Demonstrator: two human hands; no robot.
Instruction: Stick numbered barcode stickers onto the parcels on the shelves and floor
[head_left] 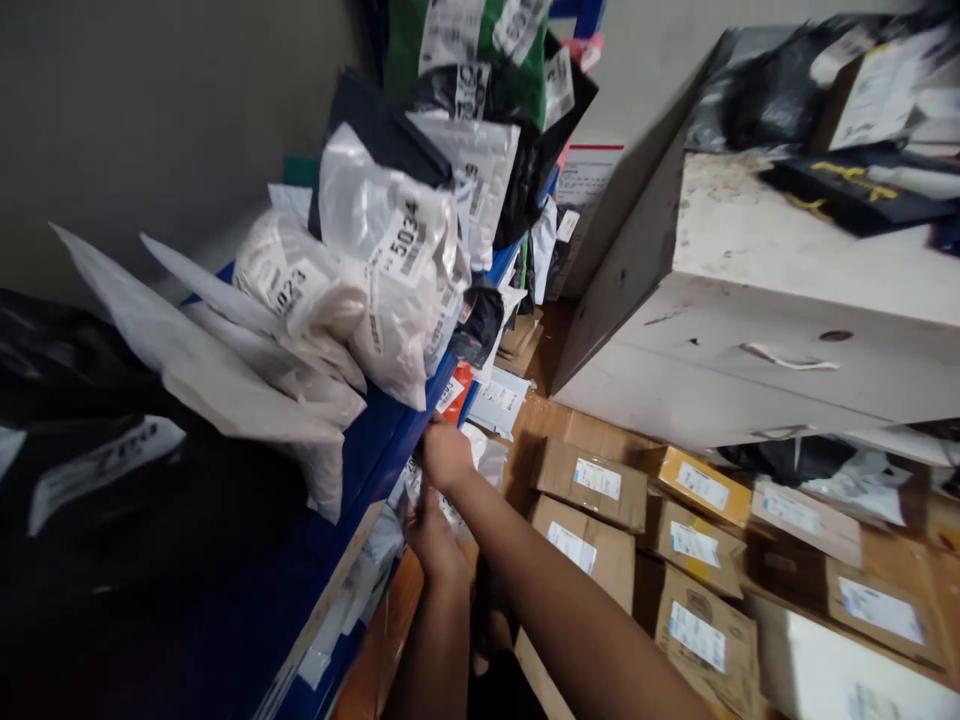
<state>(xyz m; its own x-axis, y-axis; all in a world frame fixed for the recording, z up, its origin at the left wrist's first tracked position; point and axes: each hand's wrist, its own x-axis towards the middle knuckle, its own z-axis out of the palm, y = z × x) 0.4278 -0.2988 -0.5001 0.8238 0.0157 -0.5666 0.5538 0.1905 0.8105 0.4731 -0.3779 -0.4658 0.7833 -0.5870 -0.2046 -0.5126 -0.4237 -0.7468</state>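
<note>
Both hands reach in at the edge of a blue shelf [375,450], close together. My left hand [433,535] is closed on a pale plastic parcel bag [452,515] with dark print, part of which shows between my arms. Just above it, my right hand [448,455] has its fingers curled in at the same bag; most fingertips are hidden. Next to the right hand lies an orange-red packet [455,390] with a white label. On the shelf above stand white plastic parcels, one marked 5034 [386,270], and a smaller labelled bag [289,285].
Black parcels [150,520] fill the shelf's near left. Green and black bags [487,60] pile at its far end. A white drawer cabinet [750,330] stands at right. Several labelled cardboard boxes [592,485] cover the wooden floor below it. Flat mailers [496,400] lie beyond my hands.
</note>
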